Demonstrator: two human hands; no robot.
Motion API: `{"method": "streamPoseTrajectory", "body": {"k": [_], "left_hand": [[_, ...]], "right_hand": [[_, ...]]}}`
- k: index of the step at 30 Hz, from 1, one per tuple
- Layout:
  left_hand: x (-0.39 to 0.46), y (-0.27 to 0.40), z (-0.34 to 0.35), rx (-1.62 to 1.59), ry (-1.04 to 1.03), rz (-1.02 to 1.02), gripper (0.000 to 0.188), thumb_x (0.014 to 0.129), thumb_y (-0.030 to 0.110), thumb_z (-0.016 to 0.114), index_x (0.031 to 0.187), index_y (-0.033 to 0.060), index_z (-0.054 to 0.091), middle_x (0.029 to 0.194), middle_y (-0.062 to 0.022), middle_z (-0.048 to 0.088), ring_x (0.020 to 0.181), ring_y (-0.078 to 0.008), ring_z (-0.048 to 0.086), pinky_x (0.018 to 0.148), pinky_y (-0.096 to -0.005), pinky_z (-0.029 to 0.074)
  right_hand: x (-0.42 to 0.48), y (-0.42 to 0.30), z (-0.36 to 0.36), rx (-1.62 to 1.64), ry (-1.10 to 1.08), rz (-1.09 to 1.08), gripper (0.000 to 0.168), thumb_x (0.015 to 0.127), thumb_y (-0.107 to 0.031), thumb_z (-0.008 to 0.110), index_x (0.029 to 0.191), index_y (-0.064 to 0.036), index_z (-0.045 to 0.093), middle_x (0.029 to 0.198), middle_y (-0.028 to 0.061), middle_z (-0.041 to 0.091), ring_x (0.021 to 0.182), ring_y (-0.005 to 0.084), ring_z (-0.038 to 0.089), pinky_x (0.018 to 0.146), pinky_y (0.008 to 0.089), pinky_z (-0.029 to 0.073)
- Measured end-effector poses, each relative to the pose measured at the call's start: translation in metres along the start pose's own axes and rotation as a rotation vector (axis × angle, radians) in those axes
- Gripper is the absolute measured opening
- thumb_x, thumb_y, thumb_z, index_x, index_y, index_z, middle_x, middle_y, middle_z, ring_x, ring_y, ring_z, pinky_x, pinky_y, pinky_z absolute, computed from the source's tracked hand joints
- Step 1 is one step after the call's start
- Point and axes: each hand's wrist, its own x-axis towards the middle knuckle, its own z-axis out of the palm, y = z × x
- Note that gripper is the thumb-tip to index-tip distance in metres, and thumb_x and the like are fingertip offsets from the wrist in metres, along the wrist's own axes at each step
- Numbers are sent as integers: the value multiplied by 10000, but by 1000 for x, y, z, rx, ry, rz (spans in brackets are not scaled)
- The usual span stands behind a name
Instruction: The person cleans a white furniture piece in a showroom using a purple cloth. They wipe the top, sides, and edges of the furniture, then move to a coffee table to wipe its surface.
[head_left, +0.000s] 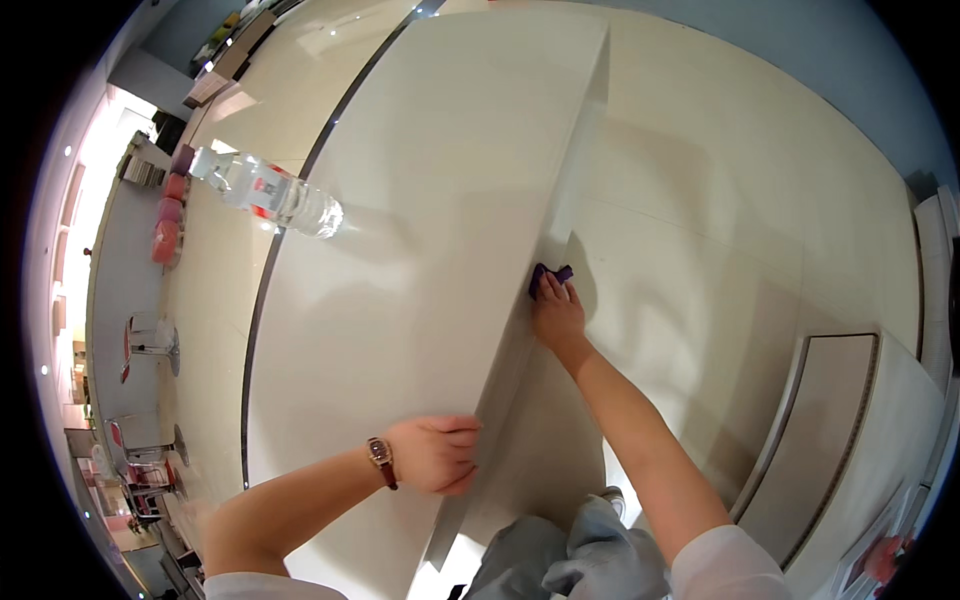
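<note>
A long white table (367, 322) stretches away before me, its near side face falling towards the floor. My right hand (559, 313) presses a dark purple cloth (537, 279) against that side face, below the top, fingers extended over the fabric. At the nearer part of the same edge, my left hand (433, 456) has its fingers curled over the rim; their tips are hidden. A wristwatch (380, 451) with a dark red strap is on the left wrist. Beyond both hands, a clear plastic bottle (266, 193) with a red and white label stands on the tabletop.
Shiny cream floor tiles (697, 262) lie right of the table. A white cabinet-like unit (817, 427) stands at the lower right. Bar stools (154, 349) and a counter (124, 277) are off to the left. My legs (555, 562) are close to the table's side.
</note>
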Motion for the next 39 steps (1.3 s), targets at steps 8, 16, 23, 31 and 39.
{"method": "streamPoseTrajectory", "body": {"k": [8, 16, 23, 31, 39], "left_hand": [[6, 0, -2, 32, -8, 6, 240, 760, 182, 567, 541, 89, 535, 606, -3, 535, 774, -178, 549, 945, -304, 418], [0, 8, 9, 5, -14, -81, 200, 745, 193, 580, 572, 92, 573, 673, -7, 569, 844, -185, 562, 941, -296, 409], [4, 2, 11, 46, -20, -33, 230, 751, 223, 568, 558, 98, 560, 639, -1, 546, 827, -187, 551, 956, -304, 394], [-5, 3, 11, 36, -115, 12, 210, 731, 217, 562, 544, 122, 558, 624, 14, 557, 821, -174, 545, 997, -329, 369], [-1, 4, 9, -41, -231, 20, 110, 673, 186, 584, 570, 159, 612, 645, 28, 593, 870, -190, 563, 1038, -355, 368]], "right_hand": [[-39, -3, -43, 837, 162, 51, 408, 968, -261, 358, 1227, -3, 538, 1369, 95, 436, 1286, 247, 388, 1118, 393, 200], [-84, -54, -183, 718, 358, -478, 290, 919, -180, 478, 1136, -24, 591, 1321, 64, 459, 1331, 357, 293, 1068, 612, 128], [25, -72, -193, 720, 408, 280, 503, 983, -237, 336, 1411, 5, 230, 1515, 173, 87, 1379, 416, 101, 1088, 501, 204], [11, -101, -188, 955, 436, 713, 308, 964, -199, 396, 1079, 64, 507, 1039, 242, 557, 961, 396, 527, 837, 431, 411], [81, -51, -208, 874, 575, 669, 254, 914, -159, 504, 1050, 54, 537, 1021, 211, 530, 928, 382, 522, 804, 434, 426]]}}
